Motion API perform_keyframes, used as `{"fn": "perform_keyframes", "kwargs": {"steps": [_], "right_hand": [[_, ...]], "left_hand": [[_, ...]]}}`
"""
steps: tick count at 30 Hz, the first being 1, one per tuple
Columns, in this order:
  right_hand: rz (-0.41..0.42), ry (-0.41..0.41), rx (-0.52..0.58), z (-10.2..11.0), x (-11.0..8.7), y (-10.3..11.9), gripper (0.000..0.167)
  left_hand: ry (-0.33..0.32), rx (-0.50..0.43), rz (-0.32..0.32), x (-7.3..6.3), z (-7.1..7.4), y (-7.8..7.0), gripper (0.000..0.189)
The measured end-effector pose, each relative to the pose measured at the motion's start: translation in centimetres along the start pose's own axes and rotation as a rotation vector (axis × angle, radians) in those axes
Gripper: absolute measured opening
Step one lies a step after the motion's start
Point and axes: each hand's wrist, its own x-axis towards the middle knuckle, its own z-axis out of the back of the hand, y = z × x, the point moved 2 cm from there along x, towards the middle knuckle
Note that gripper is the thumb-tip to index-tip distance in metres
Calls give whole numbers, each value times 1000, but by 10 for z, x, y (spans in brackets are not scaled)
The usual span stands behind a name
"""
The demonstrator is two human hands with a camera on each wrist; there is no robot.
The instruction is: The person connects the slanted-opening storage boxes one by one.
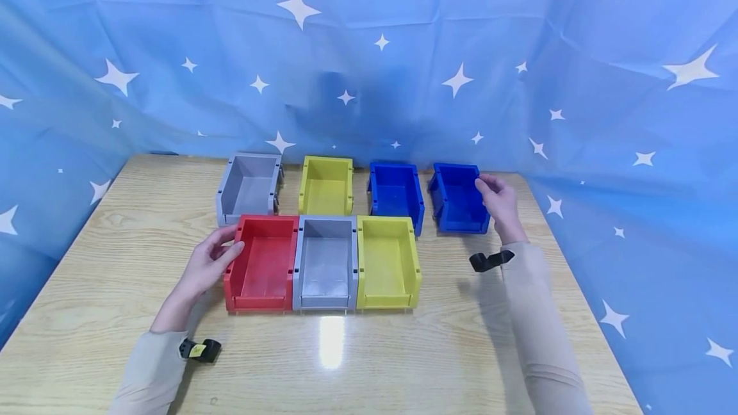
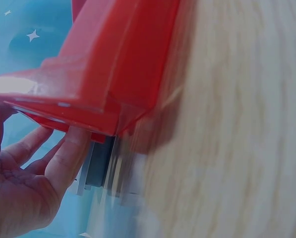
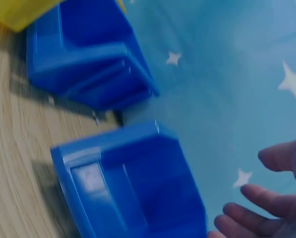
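Note:
On the left, my left hand (image 1: 209,262) pinches the side rim of a red bin (image 1: 266,258), thumb over the edge and fingers against its outer wall. In the left wrist view the red bin (image 2: 118,59) fills the top, its lip between thumb and fingers (image 2: 68,158). My right hand (image 1: 500,202) is beside the right wall of the rightmost blue bin (image 1: 461,200). The right wrist view shows its fingers (image 3: 254,220) spread and relaxed, next to that blue bin (image 3: 133,178) without gripping it.
A grey bin (image 1: 325,261) and a yellow bin (image 1: 387,261) stand against the red one in the front row. Behind are another grey bin (image 1: 250,184), a yellow bin (image 1: 326,187) and a blue bin (image 1: 396,191). A starry blue curtain (image 1: 369,82) borders the wooden table (image 1: 115,261).

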Motion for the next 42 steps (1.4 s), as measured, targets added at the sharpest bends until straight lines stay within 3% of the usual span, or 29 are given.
{"fn": "perform_keyframes", "kwargs": {"steps": [10,21,30,42], "right_hand": [[-14,-71,-96,13,23,-17,40],[-148,-2,5,14,32,-42,42],[-139,17,-91,7,37,-46,45],[-65,-36,-8,11,31,-48,39]], "left_hand": [[2,10,19,0,1,1,49],[1,3,8,1,-1,3,47],[3,-1,5,2,0,1,47],[15,-1,27,0,1,0,50]]}}
